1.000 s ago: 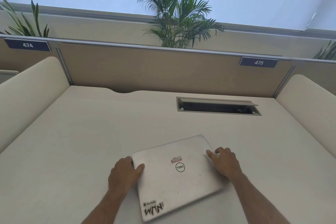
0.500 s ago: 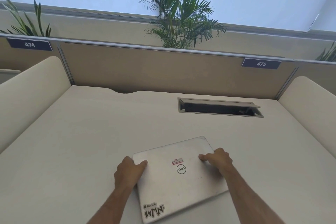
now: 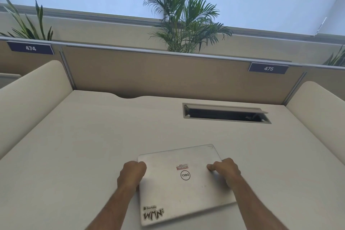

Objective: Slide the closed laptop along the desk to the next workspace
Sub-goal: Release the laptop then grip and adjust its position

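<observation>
A closed silver laptop (image 3: pixel 183 188) with stickers on its lid lies flat on the cream desk (image 3: pixel 93 145), near the front edge and turned a little counter-clockwise. My left hand (image 3: pixel 133 172) grips its left edge, fingers curled around the side. My right hand (image 3: pixel 225 169) holds the right edge, thumb pressed on the lid. Both forearms reach in from the bottom of the view.
Curved cream side dividers stand at the left (image 3: pixel 28 95) and right (image 3: pixel 317 110). A tan back panel (image 3: pixel 158 74) carries labels 474 (image 3: pixel 30 48) and 475 (image 3: pixel 268 68). An open cable slot (image 3: pixel 225 115) sits at the desk's back right. Plants rise behind the panel.
Both hands have tightened on the laptop's sides; the right hand moved inward onto the lid. The laptop has barely shifted on the desk.
</observation>
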Action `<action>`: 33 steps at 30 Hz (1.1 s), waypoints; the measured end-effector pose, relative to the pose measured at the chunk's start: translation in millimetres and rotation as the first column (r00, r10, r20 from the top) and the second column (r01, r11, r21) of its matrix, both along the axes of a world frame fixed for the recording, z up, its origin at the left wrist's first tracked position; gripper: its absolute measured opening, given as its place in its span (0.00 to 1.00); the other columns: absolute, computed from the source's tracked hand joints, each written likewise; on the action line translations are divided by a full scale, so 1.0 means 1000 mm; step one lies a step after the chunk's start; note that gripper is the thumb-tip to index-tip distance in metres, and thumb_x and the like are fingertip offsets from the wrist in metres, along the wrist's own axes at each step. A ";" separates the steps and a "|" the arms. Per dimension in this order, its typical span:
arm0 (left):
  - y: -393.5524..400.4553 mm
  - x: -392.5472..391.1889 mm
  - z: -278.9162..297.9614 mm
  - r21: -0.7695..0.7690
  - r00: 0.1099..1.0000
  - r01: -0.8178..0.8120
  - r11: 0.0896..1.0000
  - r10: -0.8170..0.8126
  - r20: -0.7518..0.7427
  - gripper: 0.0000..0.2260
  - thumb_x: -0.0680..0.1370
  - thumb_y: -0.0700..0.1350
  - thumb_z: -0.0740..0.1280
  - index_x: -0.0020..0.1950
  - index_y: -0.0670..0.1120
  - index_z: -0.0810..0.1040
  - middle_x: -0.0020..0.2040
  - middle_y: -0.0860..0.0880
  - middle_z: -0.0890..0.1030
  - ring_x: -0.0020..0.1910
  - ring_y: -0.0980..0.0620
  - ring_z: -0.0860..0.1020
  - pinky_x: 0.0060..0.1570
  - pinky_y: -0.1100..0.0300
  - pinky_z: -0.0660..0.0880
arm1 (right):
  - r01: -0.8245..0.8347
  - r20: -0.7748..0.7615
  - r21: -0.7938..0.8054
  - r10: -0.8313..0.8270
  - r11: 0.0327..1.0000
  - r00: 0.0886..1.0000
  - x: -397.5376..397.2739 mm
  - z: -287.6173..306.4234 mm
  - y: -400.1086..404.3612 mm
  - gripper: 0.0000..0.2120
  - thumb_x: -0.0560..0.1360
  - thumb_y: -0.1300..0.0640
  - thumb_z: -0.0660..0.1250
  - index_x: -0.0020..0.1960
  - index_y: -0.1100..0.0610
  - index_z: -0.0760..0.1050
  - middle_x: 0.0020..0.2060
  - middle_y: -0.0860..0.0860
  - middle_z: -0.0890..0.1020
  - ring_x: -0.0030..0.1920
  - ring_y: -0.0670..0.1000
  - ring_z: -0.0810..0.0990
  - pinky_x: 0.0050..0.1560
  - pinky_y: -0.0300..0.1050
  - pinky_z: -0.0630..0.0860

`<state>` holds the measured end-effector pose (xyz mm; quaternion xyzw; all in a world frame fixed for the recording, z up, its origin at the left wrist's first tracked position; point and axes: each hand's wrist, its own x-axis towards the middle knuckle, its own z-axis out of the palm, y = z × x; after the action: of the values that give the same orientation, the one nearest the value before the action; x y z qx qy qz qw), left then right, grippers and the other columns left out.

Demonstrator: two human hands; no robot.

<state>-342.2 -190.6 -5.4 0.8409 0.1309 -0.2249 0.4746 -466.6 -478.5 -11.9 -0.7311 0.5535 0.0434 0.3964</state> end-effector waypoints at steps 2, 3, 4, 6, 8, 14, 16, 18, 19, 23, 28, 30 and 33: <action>-0.002 0.005 0.000 -0.050 0.999 -0.039 0.998 0.038 -0.024 0.07 0.61 0.40 0.60 0.35 0.41 0.76 0.36 0.42 0.79 0.40 0.40 0.78 0.54 0.44 0.80 | 0.020 0.023 0.010 -0.020 1.000 1.000 -0.002 -0.002 0.000 0.31 0.65 0.48 0.78 0.62 0.63 0.75 0.60 0.60 0.79 0.61 0.63 0.77 0.61 0.52 0.76; -0.003 0.008 0.001 -0.068 0.999 -0.048 0.997 0.046 -0.026 0.07 0.61 0.41 0.59 0.35 0.42 0.75 0.36 0.42 0.78 0.39 0.40 0.76 0.51 0.45 0.80 | 0.030 0.035 0.015 -0.030 0.999 0.999 -0.003 -0.003 0.000 0.32 0.66 0.48 0.78 0.63 0.63 0.75 0.61 0.60 0.79 0.61 0.63 0.77 0.61 0.51 0.76; -0.004 0.009 0.002 -0.082 0.998 -0.052 0.995 0.050 -0.028 0.07 0.60 0.41 0.58 0.34 0.42 0.74 0.35 0.42 0.77 0.38 0.41 0.74 0.47 0.47 0.77 | 0.038 0.048 0.019 -0.039 0.999 0.998 -0.005 -0.004 0.000 0.33 0.66 0.48 0.78 0.65 0.63 0.74 0.62 0.60 0.78 0.62 0.63 0.77 0.60 0.51 0.75; -0.005 0.013 0.005 -0.104 0.998 -0.051 0.993 0.048 -0.032 0.07 0.59 0.41 0.58 0.33 0.42 0.72 0.33 0.43 0.75 0.36 0.41 0.71 0.44 0.50 0.71 | 0.054 0.068 0.024 -0.055 0.998 0.996 -0.007 -0.005 0.002 0.35 0.67 0.49 0.79 0.67 0.63 0.72 0.64 0.60 0.77 0.64 0.63 0.76 0.59 0.50 0.74; -0.007 0.016 0.008 -0.112 0.998 -0.046 0.993 0.041 -0.040 0.06 0.58 0.41 0.57 0.32 0.43 0.71 0.32 0.44 0.73 0.36 0.42 0.70 0.44 0.50 0.67 | 0.069 0.077 0.022 -0.070 0.997 0.995 -0.009 -0.006 0.004 0.35 0.67 0.48 0.79 0.66 0.63 0.72 0.63 0.60 0.77 0.63 0.63 0.76 0.58 0.50 0.74; -0.011 0.021 0.013 -0.099 0.998 -0.036 0.994 0.032 -0.045 0.04 0.57 0.42 0.58 0.31 0.45 0.68 0.31 0.45 0.70 0.33 0.44 0.66 0.41 0.52 0.64 | 0.090 0.104 0.017 -0.091 0.996 0.990 -0.016 -0.009 0.011 0.33 0.64 0.47 0.80 0.61 0.63 0.74 0.58 0.60 0.79 0.58 0.63 0.78 0.60 0.55 0.78; -0.012 0.023 0.016 -0.090 0.999 -0.016 0.996 0.012 -0.049 0.04 0.57 0.41 0.58 0.30 0.45 0.66 0.31 0.46 0.69 0.31 0.45 0.65 0.38 0.54 0.63 | 0.092 0.103 0.012 -0.092 0.996 0.990 -0.019 -0.011 0.012 0.34 0.64 0.46 0.79 0.61 0.63 0.74 0.58 0.60 0.79 0.58 0.63 0.78 0.60 0.55 0.78; -0.013 0.025 0.020 -0.096 0.999 0.001 0.995 -0.006 -0.054 0.04 0.56 0.41 0.58 0.29 0.46 0.64 0.30 0.46 0.67 0.30 0.46 0.63 0.36 0.56 0.60 | 0.088 0.110 0.008 -0.089 0.996 0.990 -0.020 -0.013 0.012 0.34 0.64 0.45 0.79 0.61 0.63 0.74 0.57 0.60 0.79 0.57 0.62 0.79 0.59 0.55 0.78; -0.014 0.026 0.021 -0.102 0.999 0.005 0.995 -0.010 -0.051 0.05 0.56 0.41 0.58 0.29 0.46 0.63 0.29 0.46 0.66 0.30 0.46 0.62 0.36 0.56 0.60 | 0.088 0.111 0.005 -0.088 0.996 0.990 -0.021 -0.013 0.012 0.33 0.64 0.45 0.79 0.60 0.63 0.74 0.57 0.59 0.79 0.57 0.62 0.79 0.59 0.55 0.78; -0.015 0.031 0.022 -0.120 0.999 0.019 0.993 -0.024 -0.037 0.05 0.57 0.40 0.58 0.31 0.42 0.64 0.45 0.23 0.75 0.35 0.45 0.62 0.43 0.47 0.63 | 0.089 0.100 -0.004 -0.088 0.996 0.991 -0.021 -0.013 0.013 0.33 0.64 0.44 0.79 0.60 0.63 0.74 0.57 0.59 0.79 0.58 0.62 0.78 0.59 0.56 0.78; -0.017 0.029 0.028 -0.072 0.998 0.051 0.996 -0.054 -0.035 0.04 0.59 0.41 0.59 0.30 0.45 0.65 0.39 0.31 0.76 0.37 0.44 0.65 0.48 0.38 0.74 | 0.094 0.083 -0.019 -0.092 0.995 0.992 -0.019 -0.014 0.015 0.34 0.65 0.44 0.79 0.62 0.62 0.73 0.58 0.59 0.79 0.59 0.62 0.78 0.60 0.57 0.78; -0.018 0.026 0.031 -0.055 0.996 0.075 0.996 -0.078 -0.041 0.03 0.58 0.42 0.59 0.30 0.45 0.66 0.36 0.39 0.74 0.37 0.43 0.67 0.48 0.41 0.74 | 0.096 0.074 -0.030 -0.094 0.995 0.993 -0.018 -0.013 0.015 0.35 0.65 0.44 0.79 0.63 0.62 0.72 0.59 0.59 0.78 0.60 0.62 0.77 0.60 0.56 0.78; -0.020 0.028 0.029 -0.009 0.997 0.061 0.998 -0.062 -0.040 0.05 0.69 0.38 0.62 0.38 0.35 0.74 0.55 0.31 0.81 0.45 0.34 0.78 0.64 0.40 0.75 | 0.104 0.060 -0.040 -0.101 0.994 0.993 -0.018 -0.013 0.016 0.36 0.66 0.44 0.78 0.65 0.62 0.71 0.60 0.58 0.77 0.61 0.62 0.77 0.61 0.56 0.77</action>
<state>-314.7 -210.8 24.1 0.8379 0.1136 -0.2567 0.4681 -484.3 -462.9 -24.7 -0.7109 0.5795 -0.0101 0.3983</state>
